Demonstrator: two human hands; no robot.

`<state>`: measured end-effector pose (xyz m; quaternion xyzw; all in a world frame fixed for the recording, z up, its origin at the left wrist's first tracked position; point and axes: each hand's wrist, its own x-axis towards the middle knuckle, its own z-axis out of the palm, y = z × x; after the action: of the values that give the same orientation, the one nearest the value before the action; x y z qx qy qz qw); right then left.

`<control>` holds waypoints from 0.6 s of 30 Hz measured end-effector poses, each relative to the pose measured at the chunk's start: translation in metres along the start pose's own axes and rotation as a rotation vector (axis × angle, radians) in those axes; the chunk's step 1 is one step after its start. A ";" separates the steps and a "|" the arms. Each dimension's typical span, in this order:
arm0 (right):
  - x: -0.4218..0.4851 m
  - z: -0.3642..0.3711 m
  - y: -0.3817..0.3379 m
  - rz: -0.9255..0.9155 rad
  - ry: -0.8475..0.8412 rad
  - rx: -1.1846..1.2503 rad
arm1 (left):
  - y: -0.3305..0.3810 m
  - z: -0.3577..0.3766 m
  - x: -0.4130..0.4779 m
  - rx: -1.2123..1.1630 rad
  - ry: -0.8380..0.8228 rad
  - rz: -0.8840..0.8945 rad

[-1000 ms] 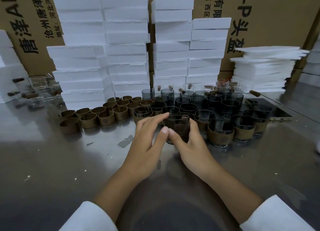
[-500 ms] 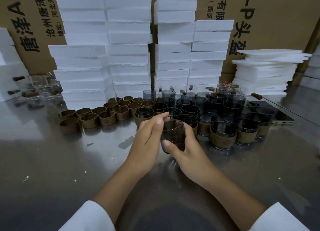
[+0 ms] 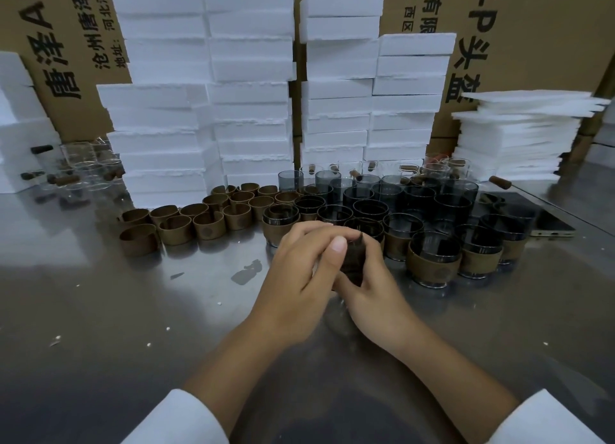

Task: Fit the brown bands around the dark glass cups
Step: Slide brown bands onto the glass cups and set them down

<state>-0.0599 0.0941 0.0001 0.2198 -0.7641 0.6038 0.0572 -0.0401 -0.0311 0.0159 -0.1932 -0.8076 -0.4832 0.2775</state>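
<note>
Bands, brown and loose, sit on the worktop at left, within easy reach. At centre the left hand and right hand both curl round one dark glass cup, likely steadying it for banding. Banded cups stand grouped rightward.

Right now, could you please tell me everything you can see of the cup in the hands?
The cup is dark glass, mostly hidden and blurred. The left hand curls over its top, the right hand holds its right side. It is just in front of the banded cups; whether it wears a band cannot be told.
</note>
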 end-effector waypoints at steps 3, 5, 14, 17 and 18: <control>0.001 -0.001 0.001 0.021 0.041 0.017 | 0.000 0.000 -0.001 0.027 0.029 -0.003; 0.002 -0.001 0.001 0.032 0.059 0.004 | 0.000 0.000 -0.001 0.045 0.048 -0.004; 0.003 -0.002 0.002 0.075 0.099 0.007 | -0.013 -0.006 0.000 0.083 0.082 -0.087; 0.003 -0.002 0.002 0.055 0.102 0.019 | -0.017 -0.006 0.001 0.087 0.053 -0.125; 0.002 -0.003 0.001 0.046 0.096 0.020 | -0.017 -0.007 0.002 0.080 0.045 -0.133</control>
<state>-0.0628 0.0963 0.0002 0.1733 -0.7593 0.6224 0.0777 -0.0497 -0.0449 0.0078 -0.1168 -0.8309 -0.4721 0.2703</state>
